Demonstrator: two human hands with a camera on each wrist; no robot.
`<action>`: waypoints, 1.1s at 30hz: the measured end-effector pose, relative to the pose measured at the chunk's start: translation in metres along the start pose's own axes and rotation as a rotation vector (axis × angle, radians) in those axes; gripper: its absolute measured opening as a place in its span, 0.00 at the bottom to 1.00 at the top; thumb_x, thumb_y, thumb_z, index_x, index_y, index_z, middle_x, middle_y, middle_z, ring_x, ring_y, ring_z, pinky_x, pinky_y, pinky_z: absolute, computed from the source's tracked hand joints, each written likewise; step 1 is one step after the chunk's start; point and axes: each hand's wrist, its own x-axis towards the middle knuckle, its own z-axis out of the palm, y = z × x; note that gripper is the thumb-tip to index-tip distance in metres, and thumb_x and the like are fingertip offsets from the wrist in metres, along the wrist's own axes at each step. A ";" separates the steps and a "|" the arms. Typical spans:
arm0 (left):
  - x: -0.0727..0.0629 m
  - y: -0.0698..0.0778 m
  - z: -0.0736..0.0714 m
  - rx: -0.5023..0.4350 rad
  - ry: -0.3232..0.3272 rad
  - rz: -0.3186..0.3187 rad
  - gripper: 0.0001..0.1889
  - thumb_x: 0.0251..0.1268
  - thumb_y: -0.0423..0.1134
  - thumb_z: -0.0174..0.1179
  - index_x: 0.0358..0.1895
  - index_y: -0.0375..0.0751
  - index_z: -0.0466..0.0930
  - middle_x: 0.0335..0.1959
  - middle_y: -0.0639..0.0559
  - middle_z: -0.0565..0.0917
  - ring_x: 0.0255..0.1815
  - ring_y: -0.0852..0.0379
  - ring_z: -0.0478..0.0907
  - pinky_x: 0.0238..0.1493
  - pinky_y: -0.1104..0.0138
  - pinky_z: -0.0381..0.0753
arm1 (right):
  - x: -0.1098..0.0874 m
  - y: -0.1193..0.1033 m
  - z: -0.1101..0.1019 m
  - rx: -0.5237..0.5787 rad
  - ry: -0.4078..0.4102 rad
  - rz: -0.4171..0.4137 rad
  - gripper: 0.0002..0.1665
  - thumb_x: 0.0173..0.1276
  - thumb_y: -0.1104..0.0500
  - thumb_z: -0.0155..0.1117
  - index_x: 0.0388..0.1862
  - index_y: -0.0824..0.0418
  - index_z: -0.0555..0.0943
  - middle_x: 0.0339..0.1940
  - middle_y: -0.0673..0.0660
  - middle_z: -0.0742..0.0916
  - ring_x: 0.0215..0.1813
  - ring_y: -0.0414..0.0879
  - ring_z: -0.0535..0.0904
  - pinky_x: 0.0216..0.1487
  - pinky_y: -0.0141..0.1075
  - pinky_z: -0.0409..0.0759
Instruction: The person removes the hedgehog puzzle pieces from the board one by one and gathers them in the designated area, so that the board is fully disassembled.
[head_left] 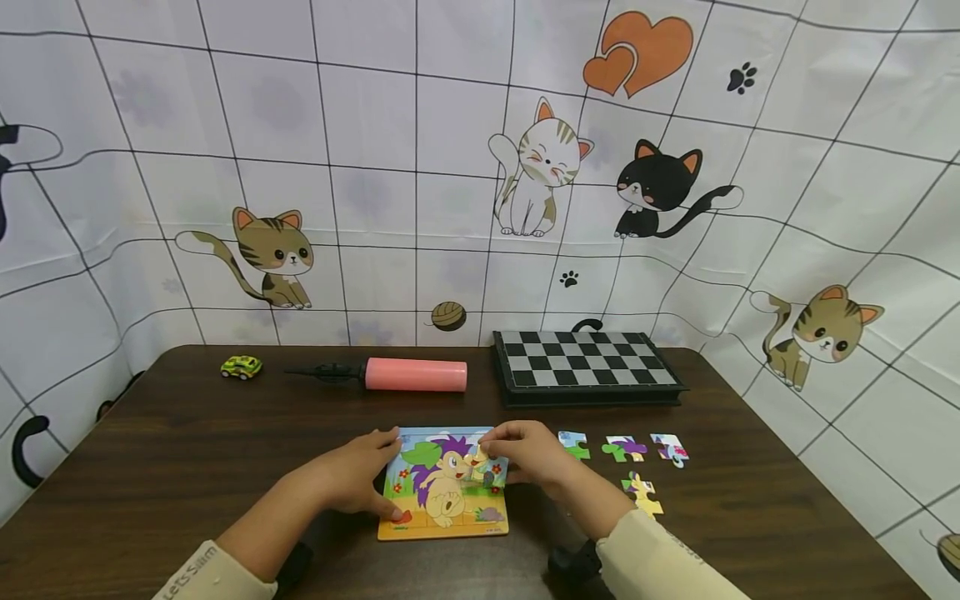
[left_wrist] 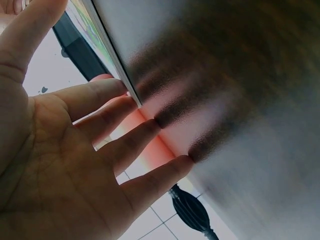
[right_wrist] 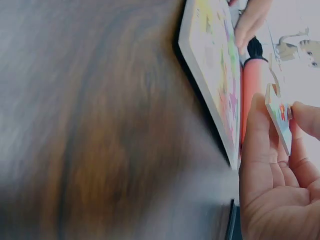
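Note:
A jigsaw puzzle board (head_left: 442,532) with a purple-haired hedgehog picture lies on the dark wooden table. My left hand (head_left: 352,477) rests at its left side, thumb over the lower left corner; in the left wrist view its fingers (left_wrist: 135,145) are fairly straight, touching the board's edge and table. Over the upper right of the board, my right hand (head_left: 531,454) pinches a puzzle piece (right_wrist: 278,120) between thumb and fingers. The right wrist view shows that piece tilted and apart from the board. Loose puzzle pieces (head_left: 626,448) lie right of the board.
At the back stand a folded black-and-white chessboard (head_left: 588,362), a pink hand pump (head_left: 416,375) with a black nozzle, and a small green toy car (head_left: 241,367). A cat-printed sheet (head_left: 420,167) hangs behind the table. A dark object (head_left: 576,562) sits under my right forearm.

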 end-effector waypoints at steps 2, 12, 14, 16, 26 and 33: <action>0.000 0.000 0.000 -0.001 0.000 0.001 0.50 0.50 0.56 0.75 0.73 0.31 0.64 0.77 0.38 0.59 0.77 0.34 0.52 0.70 0.38 0.56 | -0.003 0.002 -0.007 0.026 -0.002 0.011 0.14 0.72 0.58 0.63 0.48 0.68 0.83 0.44 0.57 0.83 0.43 0.46 0.80 0.46 0.47 0.85; 0.002 0.000 0.002 -0.007 -0.006 -0.010 0.50 0.50 0.56 0.75 0.73 0.33 0.65 0.77 0.38 0.59 0.77 0.34 0.51 0.70 0.37 0.55 | -0.030 0.026 -0.066 0.029 0.083 0.067 0.17 0.73 0.55 0.62 0.49 0.69 0.83 0.50 0.58 0.82 0.55 0.54 0.78 0.50 0.50 0.81; 0.001 0.000 0.001 -0.011 -0.004 -0.008 0.50 0.50 0.56 0.75 0.73 0.33 0.65 0.77 0.38 0.58 0.77 0.34 0.52 0.70 0.37 0.56 | -0.037 0.031 -0.080 0.033 0.095 0.076 0.18 0.74 0.54 0.62 0.49 0.69 0.82 0.49 0.58 0.82 0.50 0.52 0.80 0.48 0.46 0.82; 0.001 -0.001 0.001 -0.014 -0.001 -0.007 0.50 0.49 0.56 0.75 0.73 0.33 0.65 0.77 0.38 0.58 0.77 0.33 0.52 0.70 0.37 0.56 | -0.045 0.037 -0.094 0.024 0.123 0.092 0.19 0.74 0.53 0.62 0.49 0.69 0.82 0.50 0.57 0.82 0.49 0.49 0.80 0.47 0.44 0.82; 0.001 -0.001 -0.001 -0.010 0.002 -0.006 0.50 0.49 0.56 0.76 0.73 0.33 0.65 0.77 0.38 0.59 0.76 0.33 0.52 0.69 0.36 0.57 | -0.085 0.068 -0.165 -0.031 0.213 0.155 0.23 0.74 0.52 0.60 0.53 0.73 0.78 0.50 0.58 0.78 0.43 0.44 0.75 0.43 0.40 0.80; 0.001 0.000 0.000 -0.016 -0.002 -0.002 0.50 0.49 0.55 0.76 0.72 0.32 0.65 0.77 0.37 0.59 0.76 0.32 0.52 0.69 0.36 0.56 | -0.103 0.082 -0.201 -0.260 0.269 0.195 0.23 0.76 0.48 0.58 0.50 0.69 0.82 0.51 0.63 0.80 0.49 0.54 0.75 0.43 0.44 0.79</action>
